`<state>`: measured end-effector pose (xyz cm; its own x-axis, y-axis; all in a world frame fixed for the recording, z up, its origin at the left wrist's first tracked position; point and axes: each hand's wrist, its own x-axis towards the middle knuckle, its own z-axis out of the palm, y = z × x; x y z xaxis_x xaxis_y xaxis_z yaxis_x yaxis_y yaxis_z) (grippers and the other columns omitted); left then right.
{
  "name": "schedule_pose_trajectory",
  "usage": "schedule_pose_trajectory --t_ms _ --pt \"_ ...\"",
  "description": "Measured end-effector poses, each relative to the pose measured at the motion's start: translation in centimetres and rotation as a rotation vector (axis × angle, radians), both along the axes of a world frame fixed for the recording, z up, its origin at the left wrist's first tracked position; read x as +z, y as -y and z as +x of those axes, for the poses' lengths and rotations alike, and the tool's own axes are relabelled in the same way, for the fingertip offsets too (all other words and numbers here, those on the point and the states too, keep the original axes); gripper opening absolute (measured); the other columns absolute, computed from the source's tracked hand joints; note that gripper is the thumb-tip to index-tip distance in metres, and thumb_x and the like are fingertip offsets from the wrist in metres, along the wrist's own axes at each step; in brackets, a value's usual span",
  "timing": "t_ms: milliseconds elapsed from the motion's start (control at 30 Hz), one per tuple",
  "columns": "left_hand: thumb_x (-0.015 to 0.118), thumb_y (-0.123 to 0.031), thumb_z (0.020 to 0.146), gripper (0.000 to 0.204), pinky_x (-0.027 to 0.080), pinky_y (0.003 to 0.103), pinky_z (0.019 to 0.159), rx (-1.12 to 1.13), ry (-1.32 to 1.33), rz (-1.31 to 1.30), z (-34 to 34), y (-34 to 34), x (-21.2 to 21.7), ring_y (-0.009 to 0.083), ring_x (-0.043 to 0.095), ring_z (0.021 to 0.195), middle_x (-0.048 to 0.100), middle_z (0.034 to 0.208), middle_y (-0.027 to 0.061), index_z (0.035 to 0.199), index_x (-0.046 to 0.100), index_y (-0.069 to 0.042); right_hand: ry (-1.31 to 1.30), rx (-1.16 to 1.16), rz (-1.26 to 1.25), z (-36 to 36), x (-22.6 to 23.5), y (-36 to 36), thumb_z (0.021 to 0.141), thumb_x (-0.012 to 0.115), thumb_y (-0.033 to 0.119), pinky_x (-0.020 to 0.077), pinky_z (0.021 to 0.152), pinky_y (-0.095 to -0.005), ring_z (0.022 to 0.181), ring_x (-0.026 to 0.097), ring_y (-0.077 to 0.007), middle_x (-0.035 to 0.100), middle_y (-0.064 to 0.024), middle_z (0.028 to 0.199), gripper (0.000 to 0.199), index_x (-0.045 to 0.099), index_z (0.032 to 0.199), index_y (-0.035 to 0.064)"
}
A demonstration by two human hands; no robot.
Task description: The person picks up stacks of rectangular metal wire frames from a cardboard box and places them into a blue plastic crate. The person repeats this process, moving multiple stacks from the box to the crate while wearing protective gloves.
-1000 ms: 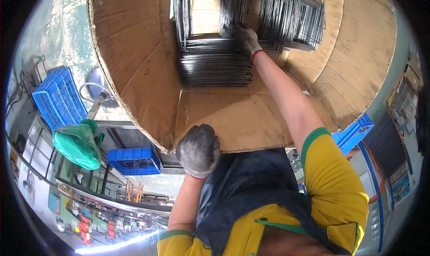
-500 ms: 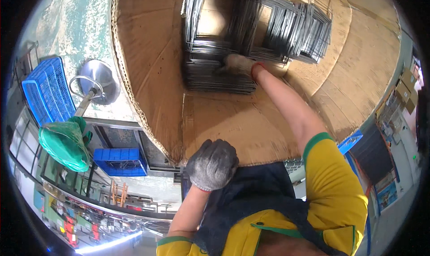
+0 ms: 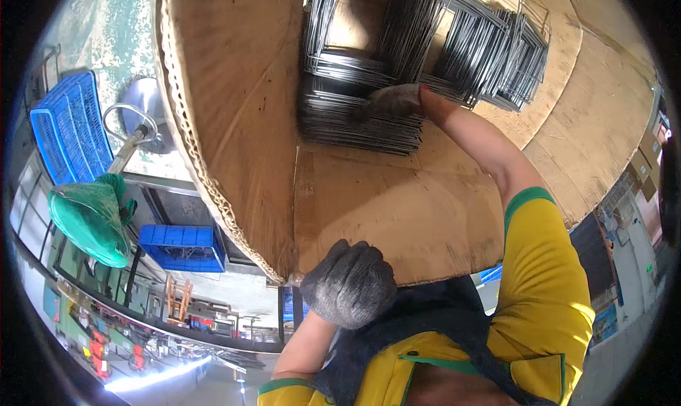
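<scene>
Deep in a large cardboard box (image 3: 397, 221) lie stacks of thin grey bent-wire frames (image 3: 362, 133), packed close together. My right hand (image 3: 391, 102), in a grey work glove with a red cuff, reaches down onto the nearer left stack. Its fingertips are dark and blurred against the wires, so whether they grip one is not visible. At the box's near edge, my left hand (image 3: 347, 284) in a grey knitted glove is closed over the cardboard rim, knuckles upward.
More wire frames (image 3: 489, 55) fill the box's far right. Left of the box are a blue plastic crate (image 3: 71, 129), a second blue crate (image 3: 182, 248), a round metal base with a pole (image 3: 128, 154) and a green plastic bag (image 3: 92, 218). The box walls stand high around my right arm.
My view has shifted slightly, so the box and wire stacks appear a little to the right. My right hand stays at the same stack, its wrist turned; my left hand remains at the rim.
</scene>
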<state>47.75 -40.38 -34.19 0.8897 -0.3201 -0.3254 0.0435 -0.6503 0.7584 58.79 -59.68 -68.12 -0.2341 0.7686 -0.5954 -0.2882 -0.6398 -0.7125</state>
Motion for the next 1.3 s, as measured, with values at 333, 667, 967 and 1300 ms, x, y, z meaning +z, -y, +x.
schedule_pose_trajectory --t_ms 333,667,967,1300 --pt "0.062 -0.024 0.056 0.025 0.047 0.042 0.068 0.087 -0.002 -0.069 -0.2 0.1 0.5 0.0266 0.058 0.076 0.059 0.080 0.0114 0.076 0.058 -0.010 0.278 0.291 -0.140 1.2 -3.0 -1.6 0.091 0.040 0.015 0.0329 0.098 -0.0259 0.111 0.048 -0.0128 0.052 -0.0070 0.124 0.035 0.050 0.124 0.0072" --pt "0.059 -0.021 0.066 0.019 0.049 0.041 0.066 0.144 0.237 -0.103 -2.1 0.7 -1.0 0.0241 0.059 0.072 0.059 0.080 0.0114 0.079 0.058 -0.007 -0.070 0.076 -0.108 -0.1 2.4 -1.0 0.090 0.041 0.021 0.0343 0.098 -0.0273 0.111 0.048 -0.0143 0.052 -0.0074 0.124 0.038 0.048 0.125 0.0075" --pt "0.060 -0.017 0.071 0.016 0.049 0.034 0.059 0.138 0.148 0.020 -2.2 0.9 0.0 0.0167 0.058 0.067 0.058 0.075 0.0072 0.084 0.058 -0.007 -0.768 -0.289 -0.209 -2.0 15.1 0.5 0.090 0.041 0.027 0.0355 0.098 -0.0286 0.112 0.048 -0.0158 0.051 -0.0079 0.125 0.041 0.047 0.126 0.0077" --pt "0.059 -0.009 0.083 0.021 0.047 0.030 0.078 1.256 -0.497 -0.755 -8.0 7.2 8.1 0.0170 0.059 0.088 0.062 0.098 0.0117 0.102 0.057 0.001 -0.911 -0.420 -0.260 -1.0 33.2 4.4 0.089 0.041 0.033 0.0369 0.097 -0.0301 0.112 0.048 -0.0173 0.051 -0.0084 0.125 0.045 0.045 0.127 0.0079"
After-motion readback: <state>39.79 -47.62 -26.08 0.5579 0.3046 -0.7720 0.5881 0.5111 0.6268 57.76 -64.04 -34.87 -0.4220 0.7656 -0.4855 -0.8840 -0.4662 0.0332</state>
